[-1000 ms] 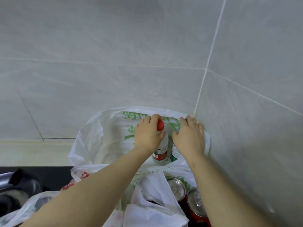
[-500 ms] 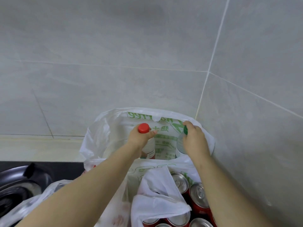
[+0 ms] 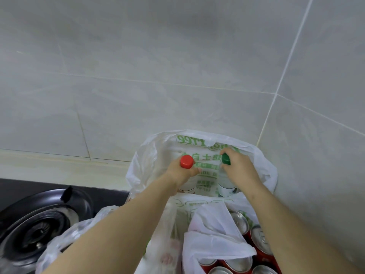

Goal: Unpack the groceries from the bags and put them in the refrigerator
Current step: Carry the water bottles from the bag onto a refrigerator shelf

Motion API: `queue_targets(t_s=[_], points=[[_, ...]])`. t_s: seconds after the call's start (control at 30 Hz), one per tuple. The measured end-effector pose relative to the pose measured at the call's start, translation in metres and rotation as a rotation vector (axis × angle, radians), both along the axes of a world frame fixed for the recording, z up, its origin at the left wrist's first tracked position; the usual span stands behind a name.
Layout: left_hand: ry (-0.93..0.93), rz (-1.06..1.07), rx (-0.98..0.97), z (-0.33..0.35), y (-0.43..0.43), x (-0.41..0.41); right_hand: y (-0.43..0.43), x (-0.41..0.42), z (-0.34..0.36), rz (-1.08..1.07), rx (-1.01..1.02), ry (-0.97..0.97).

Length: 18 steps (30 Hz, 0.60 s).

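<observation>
A white plastic bag with green print (image 3: 158, 147) stands open in the wall corner. My left hand (image 3: 180, 174) grips the neck of a clear bottle with a red cap (image 3: 186, 161), lifted partly out of the bag. My right hand (image 3: 240, 168) grips the neck of a bottle with a green cap (image 3: 225, 159), also raised above the bag's bottom. Both bottles stand upright, side by side, their lower parts still inside the bag. Nearer to me, a second white bag (image 3: 213, 236) holds several red drink cans (image 3: 262, 240) with silver tops.
A black gas stove burner (image 3: 37, 228) lies at the lower left, partly under a crumpled plastic bag (image 3: 65, 240). Grey tiled walls (image 3: 177, 76) close the corner behind and to the right. A pale counter strip (image 3: 59, 169) runs along the back wall.
Both hands have lifted the two bottles higher out of the bag; the red and green caps now show clear of the fingers. The view has shifted right and down.
</observation>
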<state>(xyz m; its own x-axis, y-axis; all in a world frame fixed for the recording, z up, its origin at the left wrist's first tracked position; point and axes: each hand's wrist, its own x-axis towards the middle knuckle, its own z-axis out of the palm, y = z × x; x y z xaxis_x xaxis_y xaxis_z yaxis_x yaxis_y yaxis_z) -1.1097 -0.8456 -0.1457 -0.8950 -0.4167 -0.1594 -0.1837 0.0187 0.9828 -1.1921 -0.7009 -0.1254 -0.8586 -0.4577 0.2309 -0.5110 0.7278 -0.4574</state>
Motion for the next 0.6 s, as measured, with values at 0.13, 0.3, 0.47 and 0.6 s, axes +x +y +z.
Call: queue_targets(t_s=[0.13,0.3,0.47,0.6], points=[[0.015,0.023,-0.007,0.0,0.001,0.0,-0.01,0.002,0.003,0.013,-0.114,-0.079],[0.024,0.077,-0.016,-0.005,-0.009,-0.001,-0.024,0.007,-0.004,0.086,-0.285,-0.167],[0.002,0.158,-0.116,-0.011,-0.02,-0.003,-0.026,0.0,-0.009,0.029,-0.457,-0.439],[0.0,0.188,-0.142,-0.011,-0.024,-0.006,-0.025,-0.002,-0.01,-0.057,-0.459,-0.751]])
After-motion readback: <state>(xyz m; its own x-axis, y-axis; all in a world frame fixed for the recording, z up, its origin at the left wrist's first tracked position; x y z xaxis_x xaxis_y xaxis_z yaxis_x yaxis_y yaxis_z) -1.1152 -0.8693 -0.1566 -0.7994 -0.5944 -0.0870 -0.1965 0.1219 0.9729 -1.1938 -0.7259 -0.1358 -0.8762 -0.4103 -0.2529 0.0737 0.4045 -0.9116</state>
